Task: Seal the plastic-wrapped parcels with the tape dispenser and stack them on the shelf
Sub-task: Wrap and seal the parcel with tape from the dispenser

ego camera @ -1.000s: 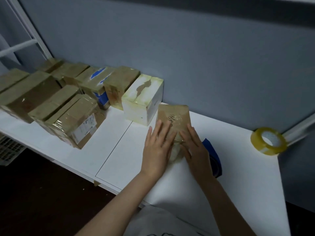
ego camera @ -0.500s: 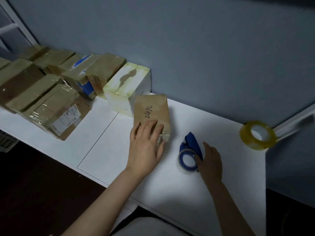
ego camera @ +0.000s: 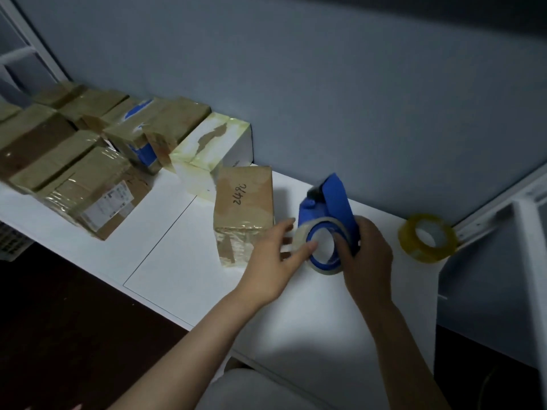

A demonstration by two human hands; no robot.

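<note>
A brown parcel (ego camera: 244, 202) marked "2490" lies on the white table (ego camera: 183, 270), its near end wrapped in clear plastic. Just right of it my right hand (ego camera: 368, 255) grips the blue tape dispenser (ego camera: 328, 208), lifted off the table with its tape roll toward me. My left hand (ego camera: 278, 255) reaches across from the parcel, its thumb and fingertips pinching the roll's left edge. A white taped box (ego camera: 213, 152) stands behind the parcel against the wall.
Several taped brown parcels (ego camera: 88, 179) are lined up along the table's left part. A spare yellowish tape roll (ego camera: 427, 238) lies at the right, by a white shelf frame (ego camera: 503, 208). A grey wall runs behind the table.
My left hand left the parcel and moved right to the tape roll. My right hand picked the dispenser up off the table.
</note>
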